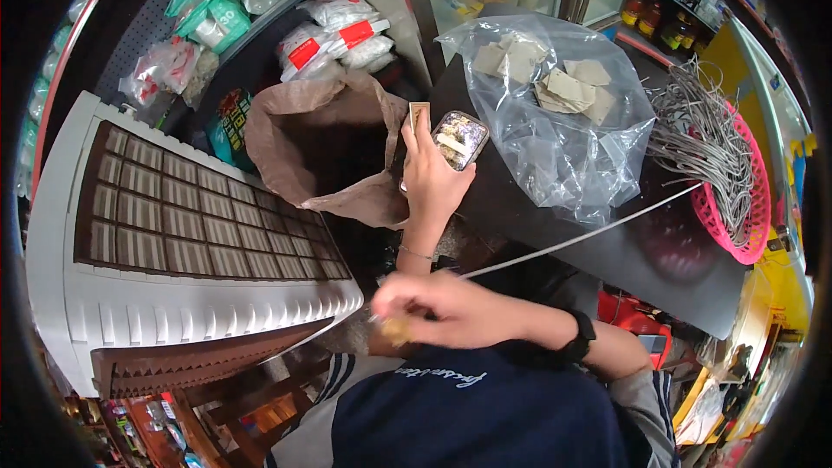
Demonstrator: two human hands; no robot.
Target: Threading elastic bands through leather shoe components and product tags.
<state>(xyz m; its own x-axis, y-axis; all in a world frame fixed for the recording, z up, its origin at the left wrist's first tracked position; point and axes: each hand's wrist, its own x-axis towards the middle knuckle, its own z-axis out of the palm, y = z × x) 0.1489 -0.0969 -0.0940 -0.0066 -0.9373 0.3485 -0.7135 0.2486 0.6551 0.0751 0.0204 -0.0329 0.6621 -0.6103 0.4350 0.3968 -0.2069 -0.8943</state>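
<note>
My left hand (429, 175) reaches forward at the table's left edge, its fingers stretched out over a small tan rectangular piece (419, 111). Its thumb is spread away, close to the lower rim of a metal tin (460, 140) that holds small gold and purplish bits. Nearer to me, my right hand (438, 310) crosses over my left forearm. Motion blurs it, but its fingers are curled around a small yellowish-gold thing (397, 329) whose kind I cannot make out. A pale cord (581, 237) runs from the right toward this hand; whether the hand holds it is unclear.
A pink basket (756, 175) of grey cords (706, 134) stands at the table's right. Clear plastic bag (572, 169) with beige card pieces (568, 87) lies on the dark table (503, 195). An open brown sack (282, 152) and a white air cooler (61, 251) are left.
</note>
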